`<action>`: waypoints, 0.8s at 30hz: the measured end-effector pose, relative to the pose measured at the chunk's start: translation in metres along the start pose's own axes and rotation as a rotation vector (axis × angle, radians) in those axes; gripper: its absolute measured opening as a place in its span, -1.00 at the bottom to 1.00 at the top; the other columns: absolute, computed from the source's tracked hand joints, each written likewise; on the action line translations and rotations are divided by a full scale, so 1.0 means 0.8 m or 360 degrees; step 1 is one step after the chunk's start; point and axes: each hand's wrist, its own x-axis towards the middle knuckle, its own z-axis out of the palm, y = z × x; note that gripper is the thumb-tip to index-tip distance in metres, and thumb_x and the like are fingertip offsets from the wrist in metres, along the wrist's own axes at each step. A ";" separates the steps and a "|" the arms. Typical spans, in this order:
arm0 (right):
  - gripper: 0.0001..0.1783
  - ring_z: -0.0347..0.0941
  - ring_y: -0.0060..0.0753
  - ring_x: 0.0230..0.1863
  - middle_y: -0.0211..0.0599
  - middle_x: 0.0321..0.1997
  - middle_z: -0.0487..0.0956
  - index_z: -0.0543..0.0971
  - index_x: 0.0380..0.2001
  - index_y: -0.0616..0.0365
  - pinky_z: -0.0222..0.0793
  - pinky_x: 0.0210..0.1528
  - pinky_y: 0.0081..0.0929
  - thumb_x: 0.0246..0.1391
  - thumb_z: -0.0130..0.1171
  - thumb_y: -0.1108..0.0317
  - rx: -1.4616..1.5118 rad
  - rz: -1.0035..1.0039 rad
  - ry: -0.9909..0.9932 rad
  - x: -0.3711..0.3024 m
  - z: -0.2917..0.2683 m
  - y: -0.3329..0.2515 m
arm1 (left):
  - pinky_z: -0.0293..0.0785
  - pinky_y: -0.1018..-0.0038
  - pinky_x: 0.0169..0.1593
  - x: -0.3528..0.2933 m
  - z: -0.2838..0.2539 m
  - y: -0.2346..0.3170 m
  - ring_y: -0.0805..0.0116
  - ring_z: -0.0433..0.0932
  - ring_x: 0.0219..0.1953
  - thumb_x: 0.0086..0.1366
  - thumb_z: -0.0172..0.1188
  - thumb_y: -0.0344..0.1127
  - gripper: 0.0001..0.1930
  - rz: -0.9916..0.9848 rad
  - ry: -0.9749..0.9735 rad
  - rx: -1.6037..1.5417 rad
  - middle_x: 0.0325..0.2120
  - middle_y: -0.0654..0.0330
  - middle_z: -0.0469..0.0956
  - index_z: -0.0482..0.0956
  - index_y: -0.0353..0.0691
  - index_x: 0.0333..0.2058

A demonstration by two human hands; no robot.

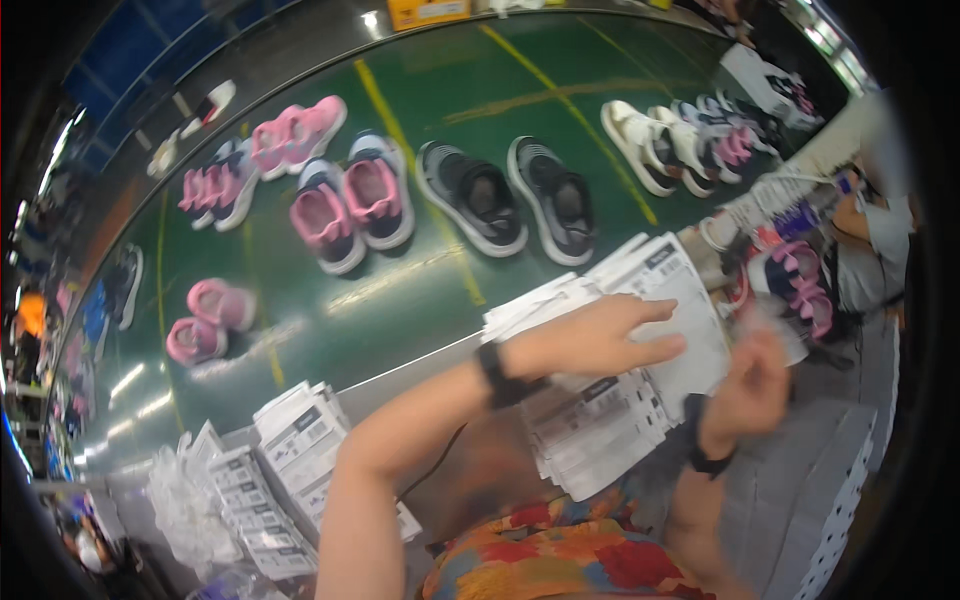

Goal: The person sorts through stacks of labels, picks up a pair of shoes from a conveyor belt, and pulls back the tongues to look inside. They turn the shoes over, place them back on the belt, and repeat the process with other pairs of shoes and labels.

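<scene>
My left hand (615,335) lies stretched over a stack of white printed sheets (695,350), its fingers apart and holding nothing. Close by on the right, my right hand (755,385) has its fingers drawn together at a thin, pale, see-through piece (780,335). Blur hides what that piece is. Another pile of white printed sheets (600,440) sits below my left wrist, nearer my body. Both wrists wear black bands.
A green belt with yellow lines carries black sneakers (480,200), navy-and-pink sneakers (375,190), small pink shoes (225,305) and white-and-black shoes (640,145). More printed sheets (300,430) and crumpled clear plastic (190,500) lie left. Another person's arm (855,215) shows at right, near pink-laced shoes (795,285).
</scene>
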 end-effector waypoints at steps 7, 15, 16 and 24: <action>-0.08 0.41 0.09 0.17 0.09 0.17 0.45 0.34 0.17 0.31 0.35 0.18 -0.17 -0.18 0.53 0.08 0.0664 -0.0297 -0.0714 0.071 0.054 -0.130 | 0.14 0.27 0.31 -0.164 -0.050 0.079 0.13 0.43 0.15 0.31 -0.74 0.47 0.12 -0.0181 0.0531 -0.0963 0.06 -0.13 0.51 0.47 -0.56 0.07; -0.79 0.43 -0.55 -0.42 -0.33 -0.40 0.52 0.55 -0.40 0.27 0.34 -0.30 -0.59 -0.06 0.41 0.45 0.1413 0.0263 -0.1672 0.090 0.098 -0.179 | 0.45 0.25 0.08 -0.260 -0.070 0.102 -0.02 0.59 -0.07 0.27 -0.73 0.53 0.19 -0.0373 0.0955 -0.0640 -0.21 -0.27 0.62 0.56 -0.62 -0.08; -0.79 0.41 -0.55 -0.43 -0.33 -0.43 0.48 0.54 -0.41 0.26 0.32 -0.34 -0.58 -0.07 0.40 0.48 0.1367 0.0157 -0.1612 0.094 0.110 -0.186 | 0.49 0.29 0.01 -0.264 -0.072 0.099 0.00 0.62 -0.13 0.31 -0.58 0.51 0.10 -0.0371 0.0957 -0.0499 -0.26 -0.29 0.62 0.52 -0.57 0.00; -0.71 0.27 -0.82 -0.47 -0.60 -0.49 0.49 0.56 -0.36 0.17 0.16 -0.44 -0.75 0.10 0.35 0.17 0.0905 0.0767 -0.1123 0.147 0.260 -0.046 | 0.50 0.09 -0.14 -0.407 -0.222 -0.035 -0.31 0.52 -0.24 0.05 0.38 0.14 -0.20 -0.1634 0.1639 0.2387 -0.03 -0.50 0.37 0.38 -0.24 0.15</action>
